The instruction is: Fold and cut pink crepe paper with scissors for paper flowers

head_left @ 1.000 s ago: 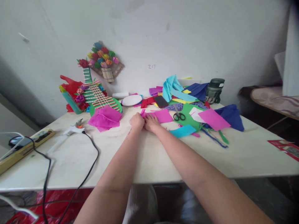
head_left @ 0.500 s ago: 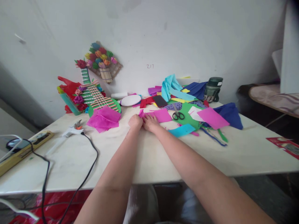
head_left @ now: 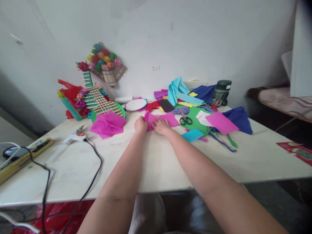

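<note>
A pink sheet of crepe paper [head_left: 172,119] lies on the table before me. My left hand [head_left: 140,124] pinches its left end, which stands up a little from the tabletop. Flat on the sheet's middle, my right hand [head_left: 161,125] rests with fingers spread. Just right of the sheet are black-handled scissors [head_left: 185,120], on green paper [head_left: 197,117]. A blue paper strip [head_left: 192,135] is near my right wrist. More crumpled magenta paper [head_left: 107,124] sits to the left of my left hand.
A glue gun [head_left: 75,137] with a black cord and a yellow power strip [head_left: 41,146] lie at left. Behind stand a paper-flower guitar [head_left: 97,100], a white disc [head_left: 136,104], a phone [head_left: 166,105] and a dark green bottle [head_left: 221,93]. Blue cloth-like paper [head_left: 240,120] is at right.
My hands have moved apart: the left grips the paper's left end and the right has slid rightward along the sheet. More of the pink paper shows between them.
</note>
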A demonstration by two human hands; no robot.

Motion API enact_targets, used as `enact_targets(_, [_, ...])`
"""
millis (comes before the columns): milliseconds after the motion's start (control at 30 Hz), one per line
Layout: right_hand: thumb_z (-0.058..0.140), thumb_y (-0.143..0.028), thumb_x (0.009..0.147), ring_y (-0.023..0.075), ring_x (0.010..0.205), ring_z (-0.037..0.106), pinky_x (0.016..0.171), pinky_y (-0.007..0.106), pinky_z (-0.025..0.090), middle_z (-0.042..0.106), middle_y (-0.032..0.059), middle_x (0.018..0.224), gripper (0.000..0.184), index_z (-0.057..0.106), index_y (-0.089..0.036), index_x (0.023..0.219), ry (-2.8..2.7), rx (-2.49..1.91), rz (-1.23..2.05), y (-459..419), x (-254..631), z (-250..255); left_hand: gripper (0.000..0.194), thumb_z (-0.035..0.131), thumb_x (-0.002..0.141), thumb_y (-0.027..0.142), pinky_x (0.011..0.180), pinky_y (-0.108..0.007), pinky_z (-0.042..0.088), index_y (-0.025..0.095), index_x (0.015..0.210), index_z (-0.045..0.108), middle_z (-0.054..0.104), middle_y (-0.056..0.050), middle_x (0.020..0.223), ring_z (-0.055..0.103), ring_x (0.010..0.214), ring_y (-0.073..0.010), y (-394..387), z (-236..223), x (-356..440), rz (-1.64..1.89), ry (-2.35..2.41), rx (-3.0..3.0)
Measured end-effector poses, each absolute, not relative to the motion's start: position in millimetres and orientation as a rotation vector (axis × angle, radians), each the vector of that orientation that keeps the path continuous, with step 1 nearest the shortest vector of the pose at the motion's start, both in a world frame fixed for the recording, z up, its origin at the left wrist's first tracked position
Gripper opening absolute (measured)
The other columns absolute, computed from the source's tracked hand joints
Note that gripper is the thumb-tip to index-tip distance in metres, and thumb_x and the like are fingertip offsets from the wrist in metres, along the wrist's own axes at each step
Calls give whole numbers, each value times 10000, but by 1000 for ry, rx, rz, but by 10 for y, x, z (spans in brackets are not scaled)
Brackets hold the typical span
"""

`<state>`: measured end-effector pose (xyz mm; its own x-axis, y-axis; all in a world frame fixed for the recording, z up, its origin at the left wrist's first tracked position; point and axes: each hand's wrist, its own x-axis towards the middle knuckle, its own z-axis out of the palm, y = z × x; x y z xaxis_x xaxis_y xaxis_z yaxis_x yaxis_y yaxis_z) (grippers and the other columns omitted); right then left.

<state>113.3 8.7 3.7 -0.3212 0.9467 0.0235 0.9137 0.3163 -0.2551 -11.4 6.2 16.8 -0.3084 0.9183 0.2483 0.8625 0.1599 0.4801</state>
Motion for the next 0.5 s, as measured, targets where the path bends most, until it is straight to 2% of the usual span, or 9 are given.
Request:
enact_targets(100, [243, -385, 914, 228, 1352, 198, 1070, 484, 140, 276, 78, 1467, 501, 418, -163, 1327, -2372, -1705, 256, 116, 1162, 64, 177, 487, 783, 213, 726, -274, 426, 163, 909, 600, 662, -123, 908, 613, 916, -230, 89, 157, -128, 874, 2275, 1769])
enact_targets(167, [253, -348, 916, 217, 1309, 299, 1059, 417, 205, 378, 91, 1414, 463, 499, -160, 1260, -2291, -1663, 151, 126, 1202, 121, 171, 497, 782, 223, 710, -263, 427, 161, 896, 609, 666, -117, 897, 619, 892, -223, 104, 150, -135, 897, 2252, 1735])
enact_targets(233, [263, -319, 916, 204, 1209, 440, 1005, 343, 295, 516, 111, 1294, 433, 570, -161, 1177, -2168, -1639, 22, 125, 1279, 213, 178, 499, 789, 243, 708, -262, 427, 161, 893, 618, 670, -114, 897, 620, 887, -223, 115, 144, -145, 917, 2232, 1700])
enact_targets(300, [286, -305, 908, 217, 1053, 560, 901, 323, 385, 626, 135, 1109, 412, 633, -153, 1070, -2040, -1737, -14, 116, 1400, 323, 193, 500, 793, 260, 715, -265, 427, 159, 898, 627, 672, -116, 903, 618, 896, -228, 122, 139, -158, 932, 2214, 1674])
enact_targets(500, [457, -228, 814, 254, 955, 608, 784, 342, 458, 641, 170, 1036, 305, 653, -120, 1021, -1663, -2153, 4, 79, 1882, 504, 223, 507, 789, 275, 726, -255, 427, 158, 928, 635, 676, -103, 911, 619, 900, -220, 129, 123, -185, 972, 2154, 1612])
